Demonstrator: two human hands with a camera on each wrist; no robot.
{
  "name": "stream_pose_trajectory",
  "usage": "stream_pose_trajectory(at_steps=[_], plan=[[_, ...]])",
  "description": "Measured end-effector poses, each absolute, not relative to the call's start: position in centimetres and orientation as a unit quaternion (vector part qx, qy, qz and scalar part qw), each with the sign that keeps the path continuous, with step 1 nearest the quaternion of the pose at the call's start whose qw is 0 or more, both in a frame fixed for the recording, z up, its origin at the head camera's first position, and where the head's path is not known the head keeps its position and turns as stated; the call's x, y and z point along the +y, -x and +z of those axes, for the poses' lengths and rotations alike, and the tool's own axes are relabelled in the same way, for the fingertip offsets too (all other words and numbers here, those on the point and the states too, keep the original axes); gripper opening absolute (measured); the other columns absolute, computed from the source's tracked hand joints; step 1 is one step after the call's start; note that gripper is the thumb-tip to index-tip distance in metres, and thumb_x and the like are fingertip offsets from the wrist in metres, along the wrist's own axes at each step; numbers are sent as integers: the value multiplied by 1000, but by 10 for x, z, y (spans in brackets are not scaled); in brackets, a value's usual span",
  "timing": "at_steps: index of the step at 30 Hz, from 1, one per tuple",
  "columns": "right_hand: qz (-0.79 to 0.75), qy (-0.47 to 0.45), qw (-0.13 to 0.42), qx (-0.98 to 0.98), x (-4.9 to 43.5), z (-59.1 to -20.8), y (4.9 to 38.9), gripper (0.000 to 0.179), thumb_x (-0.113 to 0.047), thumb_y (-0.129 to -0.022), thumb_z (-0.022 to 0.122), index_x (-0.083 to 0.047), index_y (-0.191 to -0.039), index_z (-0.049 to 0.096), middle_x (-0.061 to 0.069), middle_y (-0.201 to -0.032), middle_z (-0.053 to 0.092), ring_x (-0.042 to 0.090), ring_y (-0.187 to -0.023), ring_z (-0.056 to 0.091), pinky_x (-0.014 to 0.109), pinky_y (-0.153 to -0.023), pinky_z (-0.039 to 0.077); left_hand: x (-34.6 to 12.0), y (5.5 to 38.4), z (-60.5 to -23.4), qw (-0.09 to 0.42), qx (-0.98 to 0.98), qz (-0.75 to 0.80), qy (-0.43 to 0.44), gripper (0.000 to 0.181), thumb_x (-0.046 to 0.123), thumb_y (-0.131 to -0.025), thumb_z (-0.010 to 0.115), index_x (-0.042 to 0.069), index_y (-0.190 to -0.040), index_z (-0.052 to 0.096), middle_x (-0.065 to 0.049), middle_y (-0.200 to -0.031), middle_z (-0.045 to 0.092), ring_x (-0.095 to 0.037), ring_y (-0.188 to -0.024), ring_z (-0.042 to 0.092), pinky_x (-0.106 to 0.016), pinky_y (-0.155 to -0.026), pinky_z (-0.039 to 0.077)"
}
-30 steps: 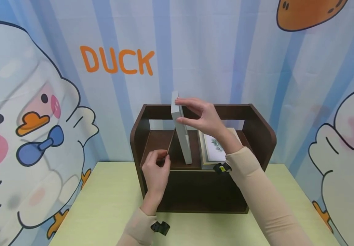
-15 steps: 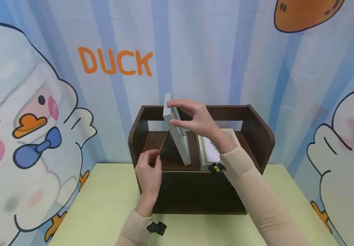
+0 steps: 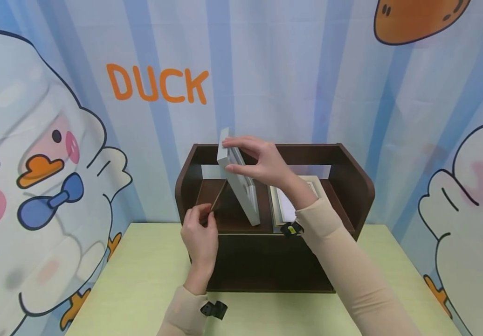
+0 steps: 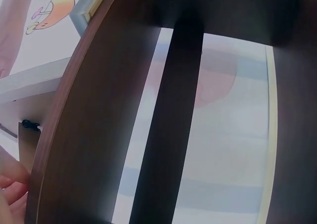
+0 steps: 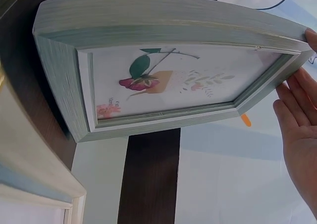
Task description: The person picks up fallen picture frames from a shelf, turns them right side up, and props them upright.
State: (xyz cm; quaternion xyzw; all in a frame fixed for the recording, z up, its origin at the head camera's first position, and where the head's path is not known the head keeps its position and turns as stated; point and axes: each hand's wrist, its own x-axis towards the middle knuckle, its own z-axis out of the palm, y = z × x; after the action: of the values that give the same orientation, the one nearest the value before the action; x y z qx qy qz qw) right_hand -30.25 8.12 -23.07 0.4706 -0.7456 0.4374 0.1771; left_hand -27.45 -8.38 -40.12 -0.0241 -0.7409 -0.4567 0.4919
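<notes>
A grey-green wooden picture frame (image 3: 240,193) with a dried-flower print, its face clear in the right wrist view, stands on the top shelf and leans left. At its upper edge my right hand (image 3: 264,161) grips it, thumb on the near side and fingers over the top. My left hand (image 3: 201,238) pinches the thin brown support leg (image 3: 219,195), which is swung out from the frame's back. In the left wrist view the left fingers (image 4: 15,177) show only at the border.
The dark brown desk shelf (image 3: 275,263) stands on a pale yellow table (image 3: 149,280). Right of the upright frame, other light-coloured picture frames (image 3: 310,181) lie stacked on the shelf. Raised side panels (image 3: 355,186) bound it. A duck-print curtain (image 3: 275,70) hangs behind.
The frame's top has tilted further left, my right hand moving with it. My left hand has drawn the support leg left and slightly outward. The head view has shifted slightly.
</notes>
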Motion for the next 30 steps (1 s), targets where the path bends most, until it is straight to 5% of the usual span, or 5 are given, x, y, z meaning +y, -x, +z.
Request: stream_pose_trajectory(at_steps=[10, 30], plan=[[427, -468, 177, -753, 75, -232, 301, 44, -3, -82, 71, 6, -123, 58, 21, -130, 56, 30, -127, 49, 31, -108, 39, -91, 276, -405, 517, -747, -417, 20, 13, -5, -79, 71, 1, -90, 71, -12, -85, 66, -23, -77, 66, -36, -68, 57], [414, -464, 187, -761, 77, -229, 300, 45, -5, -82, 71, 4, -124, 58, 20, -130, 56, 29, -127, 50, 34, -108, 39, -95, 275, -401, 509, -754, -413, 53, 16, -3, -78, 73, 1, -93, 71, -12, -87, 68, -23, -77, 67, -36, -67, 58]])
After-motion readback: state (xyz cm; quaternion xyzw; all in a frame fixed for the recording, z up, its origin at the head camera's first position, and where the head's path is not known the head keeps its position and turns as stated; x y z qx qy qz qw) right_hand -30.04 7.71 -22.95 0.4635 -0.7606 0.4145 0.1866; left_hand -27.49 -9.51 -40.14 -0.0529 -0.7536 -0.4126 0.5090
